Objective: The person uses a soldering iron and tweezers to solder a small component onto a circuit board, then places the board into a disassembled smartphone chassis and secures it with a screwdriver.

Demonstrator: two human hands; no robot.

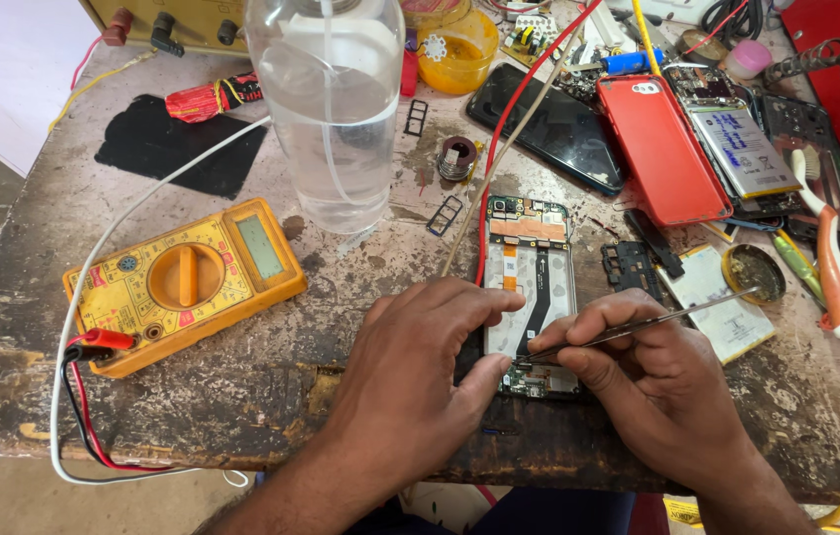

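An opened phone (529, 267) with its back off lies on the worn bench, circuit boards and an orange flex cable exposed. My left hand (420, 367) grips its lower left edge, fingers across the frame and thumb by the bottom board. My right hand (648, 372) pinches thin metal tweezers (638, 325) whose tips touch the lower part of the phone near the bottom board.
A yellow multimeter (187, 282) with red and black leads sits at left. A clear plastic bottle (331, 109) stands behind the phone. A red phone cover (663, 149), a black phone (549, 124), a battery (742, 149), a toothbrush (826, 248) and small parts crowd the right.
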